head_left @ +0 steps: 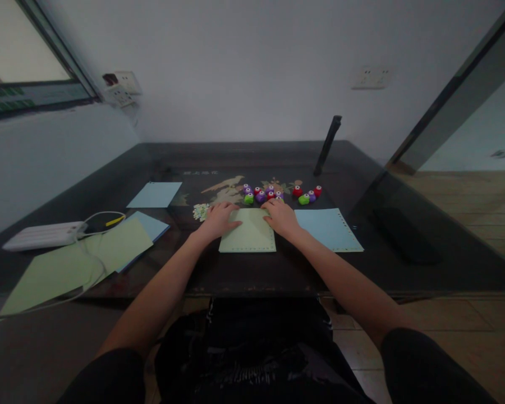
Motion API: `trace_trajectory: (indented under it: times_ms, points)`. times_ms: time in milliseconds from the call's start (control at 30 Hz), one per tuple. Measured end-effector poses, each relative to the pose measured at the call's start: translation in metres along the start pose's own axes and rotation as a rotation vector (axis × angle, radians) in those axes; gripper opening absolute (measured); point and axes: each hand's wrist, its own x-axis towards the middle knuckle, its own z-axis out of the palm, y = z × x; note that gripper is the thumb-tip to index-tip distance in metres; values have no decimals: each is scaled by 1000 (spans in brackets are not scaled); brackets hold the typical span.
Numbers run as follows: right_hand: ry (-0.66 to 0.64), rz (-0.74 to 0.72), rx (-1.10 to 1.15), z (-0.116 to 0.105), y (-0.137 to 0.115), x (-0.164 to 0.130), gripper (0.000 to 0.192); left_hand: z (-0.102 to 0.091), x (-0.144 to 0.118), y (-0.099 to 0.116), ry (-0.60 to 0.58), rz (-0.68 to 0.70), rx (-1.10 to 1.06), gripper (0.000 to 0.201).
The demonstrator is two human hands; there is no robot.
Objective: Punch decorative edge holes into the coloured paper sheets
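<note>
A light green paper sheet (249, 235) with a punched edge lies on the dark table (244, 275) in front of me. My left hand (219, 219) rests flat on its upper left corner, fingers spread. My right hand (281, 216) rests flat on its upper right corner. Just beyond the hands sits a cluster of several small craft punches in purple, red and green (278, 193). A blue sheet (328, 229) with a punched edge lies right of my right hand. A small pile of paper cut-outs (201, 211) lies left of my left hand.
More green sheets (84, 258) and blue sheets (155, 194) lie at the left, with a white power strip (44, 234) and cables. A dark stand (327, 145) leans up at the back. Wall sockets (370, 77) are behind. A wooden floor is at the right.
</note>
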Motion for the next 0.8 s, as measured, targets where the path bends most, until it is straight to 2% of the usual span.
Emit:
trace_trajectory:
  times_ms: [267, 400, 600, 700, 800]
  points:
    - [110, 27, 52, 4, 4, 0, 10, -2, 0, 1, 48, 3, -43, 49]
    - [94, 64, 94, 5, 5, 0, 7, -1, 2, -1, 65, -15, -54, 48]
    - [29, 120, 166, 6, 4, 0, 14, 1, 3, -5, 101, -8, -56, 43]
    - [44, 137, 302, 7, 6, 0, 12, 1, 3, -7, 136, -9, -96, 44]
    - [88, 178, 550, 9, 11, 2, 8, 1, 7, -10, 240, -5, -205, 57]
